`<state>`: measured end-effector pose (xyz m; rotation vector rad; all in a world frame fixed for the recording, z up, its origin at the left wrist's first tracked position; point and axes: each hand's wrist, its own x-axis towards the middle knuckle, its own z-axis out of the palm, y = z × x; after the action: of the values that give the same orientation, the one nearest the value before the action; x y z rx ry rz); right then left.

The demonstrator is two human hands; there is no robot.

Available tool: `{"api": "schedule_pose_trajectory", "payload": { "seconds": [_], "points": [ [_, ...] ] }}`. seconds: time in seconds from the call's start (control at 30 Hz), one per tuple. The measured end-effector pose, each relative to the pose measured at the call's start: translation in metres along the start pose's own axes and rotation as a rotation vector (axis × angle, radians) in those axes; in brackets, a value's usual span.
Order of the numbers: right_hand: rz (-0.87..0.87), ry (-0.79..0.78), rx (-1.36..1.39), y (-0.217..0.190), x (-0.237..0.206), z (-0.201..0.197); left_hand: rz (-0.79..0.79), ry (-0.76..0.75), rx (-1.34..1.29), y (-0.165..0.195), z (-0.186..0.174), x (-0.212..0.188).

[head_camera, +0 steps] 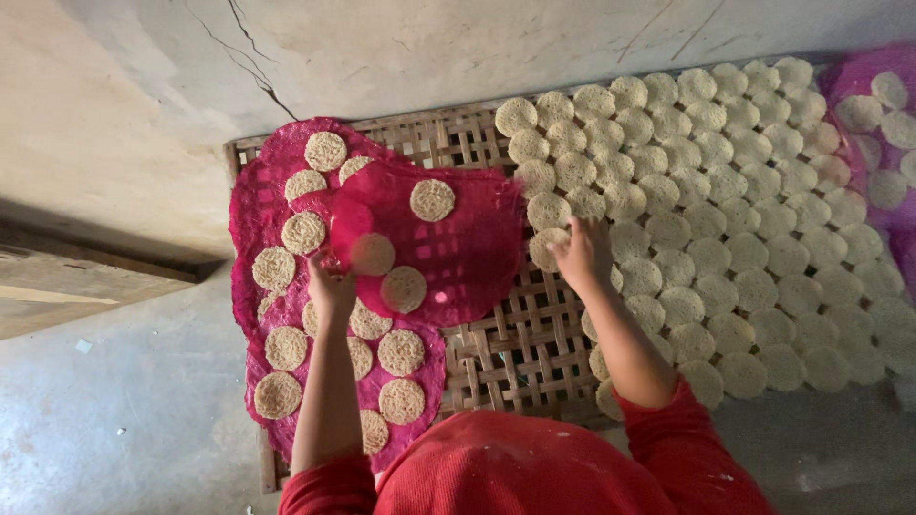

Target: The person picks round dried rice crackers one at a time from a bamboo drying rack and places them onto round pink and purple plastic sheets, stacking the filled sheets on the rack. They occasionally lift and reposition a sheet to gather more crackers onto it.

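Red sleeves (534, 472) fill the near edge, both bare forearms reaching away from them. Left hand (329, 286) pinches the near edge of a magenta mesh cloth (458, 238), fingers closed on it, lifting it off a second cloth beneath. Round, lacy discs (432, 199) cling to the mesh beyond the grip. Thin and dry-looking, they probably weigh little and snap easily, so lifting by the rim seems wisest. Right hand (582, 253) rests fingertips-down on pale discs; whether it grips one I cannot tell. Beyond it, overlapping discs cover a woven bamboo tray (515, 334).
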<state>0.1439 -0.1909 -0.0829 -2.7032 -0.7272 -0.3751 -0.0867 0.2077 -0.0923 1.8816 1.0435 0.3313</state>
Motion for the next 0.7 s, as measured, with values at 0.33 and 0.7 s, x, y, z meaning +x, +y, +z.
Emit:
{"api": "schedule_pose_trajectory", "payload": {
  "seconds": [0.33,0.7],
  "points": [
    [0.083,-0.004,0.098,0.000,0.055,-0.001,0.047,0.071,-0.162,-0.028,-0.027,-0.013],
    [0.287,-0.213,0.954,0.002,0.081,-0.002,0.034,0.069,-0.237,-0.036,-0.018,-0.010]
  ]
}}
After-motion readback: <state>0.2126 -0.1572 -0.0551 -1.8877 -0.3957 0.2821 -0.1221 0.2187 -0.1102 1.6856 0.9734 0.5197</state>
